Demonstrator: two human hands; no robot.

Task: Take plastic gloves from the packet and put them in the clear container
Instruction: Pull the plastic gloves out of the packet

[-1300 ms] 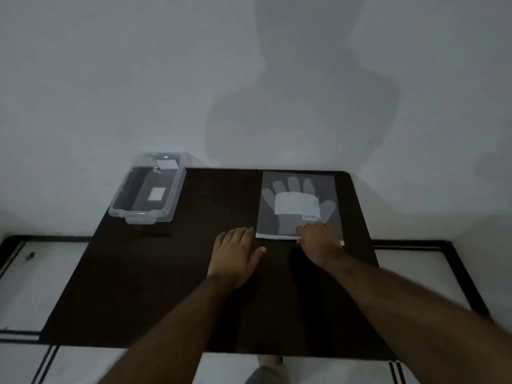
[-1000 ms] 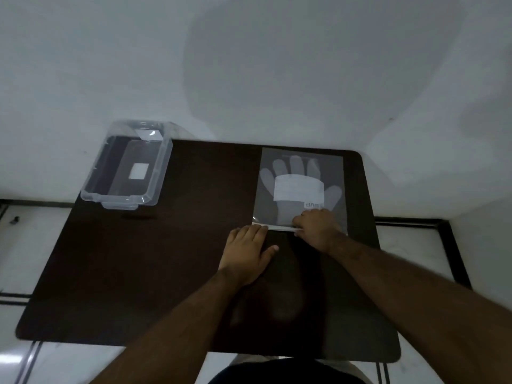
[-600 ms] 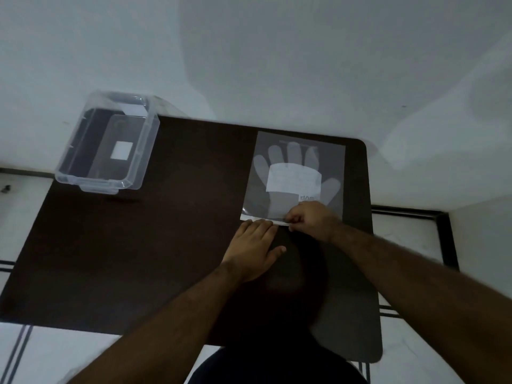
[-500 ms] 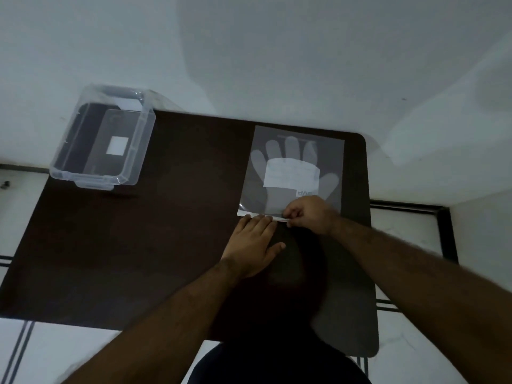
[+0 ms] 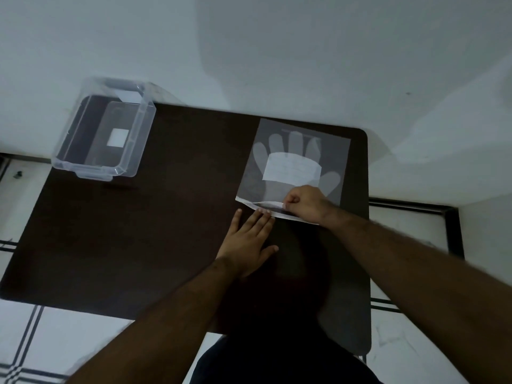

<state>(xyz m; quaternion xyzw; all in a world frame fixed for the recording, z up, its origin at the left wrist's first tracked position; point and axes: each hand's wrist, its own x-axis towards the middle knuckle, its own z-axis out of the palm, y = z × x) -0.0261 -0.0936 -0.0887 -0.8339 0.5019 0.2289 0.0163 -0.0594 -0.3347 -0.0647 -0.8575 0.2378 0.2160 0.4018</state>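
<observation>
A flat translucent glove packet (image 5: 297, 151) with a hand outline and a white label lies at the table's far right. My right hand (image 5: 304, 203) pinches the upper layer of its near edge, and the mouth of the packet gapes a little there. My left hand (image 5: 249, 236) lies flat, fingers spread, with its fingertips pressing on the packet's near edge. The clear container (image 5: 102, 128) stands at the far left corner with nothing visible inside but a white sticker on its bottom.
The dark table (image 5: 138, 231) has rounded corners and stands against a white wall. White floor with dark lines shows to the left, right and front. My dark-clothed body is at the near edge.
The camera view tilted down and closer. My left hand slid forward onto the packet's near edge, and my right hand closed on that edge and lifted its top layer slightly.
</observation>
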